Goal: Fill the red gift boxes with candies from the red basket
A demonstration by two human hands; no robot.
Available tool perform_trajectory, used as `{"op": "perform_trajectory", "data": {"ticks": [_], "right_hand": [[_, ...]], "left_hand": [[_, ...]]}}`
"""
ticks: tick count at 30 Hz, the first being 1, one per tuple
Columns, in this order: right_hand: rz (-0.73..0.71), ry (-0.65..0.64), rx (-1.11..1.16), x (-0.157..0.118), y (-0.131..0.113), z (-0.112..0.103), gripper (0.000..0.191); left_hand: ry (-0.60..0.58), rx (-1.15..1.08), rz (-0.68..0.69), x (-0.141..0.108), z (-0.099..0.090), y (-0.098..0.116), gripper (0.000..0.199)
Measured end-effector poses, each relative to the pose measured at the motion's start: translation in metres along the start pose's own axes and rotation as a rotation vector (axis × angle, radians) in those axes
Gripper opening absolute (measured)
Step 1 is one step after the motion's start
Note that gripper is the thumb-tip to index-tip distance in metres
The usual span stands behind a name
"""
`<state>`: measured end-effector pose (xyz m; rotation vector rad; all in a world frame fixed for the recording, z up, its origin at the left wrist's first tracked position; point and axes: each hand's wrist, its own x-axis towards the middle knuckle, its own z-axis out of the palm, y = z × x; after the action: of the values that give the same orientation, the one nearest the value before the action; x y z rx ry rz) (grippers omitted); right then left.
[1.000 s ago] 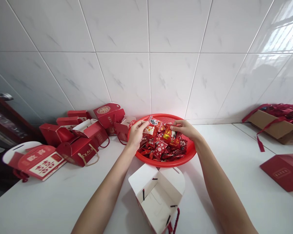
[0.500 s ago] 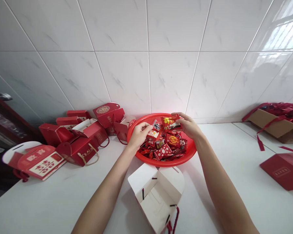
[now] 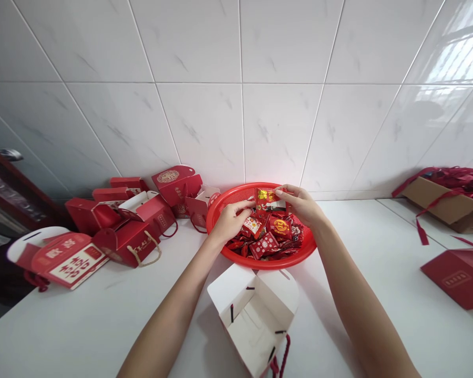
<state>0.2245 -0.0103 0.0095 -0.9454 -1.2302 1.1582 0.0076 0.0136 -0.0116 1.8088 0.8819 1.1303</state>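
Note:
A red plastic colander (image 3: 261, 264) holds a heap of small wrapped candy packets (image 3: 264, 244), mostly red. Over its back part, my right hand (image 3: 301, 206) pinches a red and gold candy packet (image 3: 268, 200) by its right edge. My left hand (image 3: 232, 220) is closed at the left inside of the colander, its fingertips on a candy packet that they mostly hide. In front of the colander stands an open gift box (image 3: 256, 320), white inside, with black ends of cord showing in its walls and a dark red cord at its side.
Several red gift boxes (image 3: 128, 241) are grouped on the left of the white table (image 3: 142, 304). A brown carton (image 3: 443, 202) with dark red ribbons stands at the back right, a red box (image 3: 453, 278) in front of it. A tiled wall (image 3: 205, 131) closes off the back.
My right hand has brought the red and gold packet slightly left. My left hand has shifted right, and its fingers now cover most of the packet with black lettering.

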Motion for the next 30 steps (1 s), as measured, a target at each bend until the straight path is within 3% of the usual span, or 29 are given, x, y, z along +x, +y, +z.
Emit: {"op": "perform_trajectory", "data": {"ticks": [4, 13, 21, 30], "right_hand": [[-0.027, 0.037, -0.021, -0.001, 0.001, 0.006, 0.044], [-0.058, 0.152, -0.043, -0.004, 0.001, 0.013, 0.038], [-0.054, 0.101, 0.065, -0.004, -0.002, 0.013, 0.038], [-0.085, 0.089, 0.14, -0.001, -0.003, 0.014, 0.044]], "left_hand": [[-0.035, -0.043, -0.033, -0.003, 0.0, 0.005, 0.027], [0.108, -0.125, -0.107, -0.002, -0.003, 0.007, 0.015], [0.096, -0.227, -0.039, -0.002, -0.002, 0.009, 0.039], [0.23, -0.253, -0.022, 0.001, -0.004, 0.0, 0.036]]}}
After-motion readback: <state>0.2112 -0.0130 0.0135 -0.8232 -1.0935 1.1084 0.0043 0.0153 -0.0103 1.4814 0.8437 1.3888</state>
